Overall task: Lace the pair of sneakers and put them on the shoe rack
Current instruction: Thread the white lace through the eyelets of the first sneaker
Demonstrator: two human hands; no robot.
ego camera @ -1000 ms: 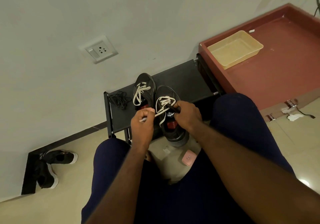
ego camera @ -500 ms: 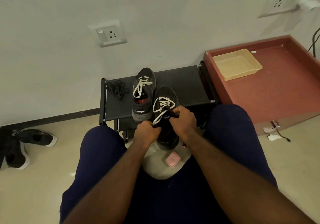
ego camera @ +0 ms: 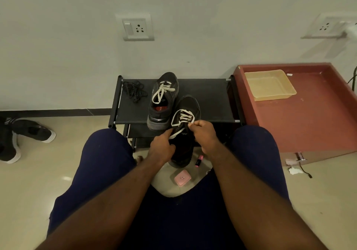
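Note:
Two dark sneakers with white laces are in front of me. One sneaker stands on the black shoe rack, its lace hanging loose. The second sneaker is held between my knees, its toe over the rack's front edge. My left hand grips one end of its white lace at the shoe's left side. My right hand pinches the other lace end just above the tongue. The heel of this shoe is hidden behind my hands.
A tangle of black laces lies on the rack's left end. A red cabinet with a beige tray stands right of the rack. Another pair of dark shoes lies on the floor at left. A pink case and pink marker lie between my legs.
My head has tilted, so the view has levelled and the rack sits straight. The held sneaker has come lower and nearer; my right hand has pulled its lace end up and right.

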